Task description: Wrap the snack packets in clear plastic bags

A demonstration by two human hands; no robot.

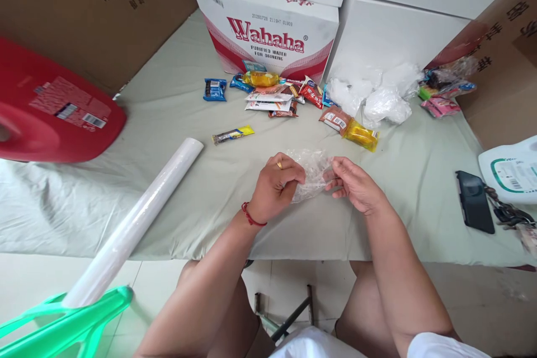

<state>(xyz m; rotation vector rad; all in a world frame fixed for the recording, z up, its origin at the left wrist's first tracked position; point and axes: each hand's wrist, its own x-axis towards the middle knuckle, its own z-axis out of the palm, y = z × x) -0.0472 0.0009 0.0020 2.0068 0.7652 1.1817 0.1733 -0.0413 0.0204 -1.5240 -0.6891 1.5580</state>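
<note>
Between my two hands hangs a crumpled clear plastic bag, just above the cloth-covered table. My left hand, with a ring and a red string bracelet, is closed on the bag's left side. At its right edge my right hand pinches the film between thumb and fingers. Beyond my hands lie a brown packet and a yellow-wrapped snack, touching end to end. A thin yellow and dark snack stick lies apart to the left. Nothing shows inside the bag.
Several wrapped snacks are piled against the Wahaha carton. Crumpled clear bags lie right of them. A long white film roll leans from a green stool. A red jug stands left, a phone lies right.
</note>
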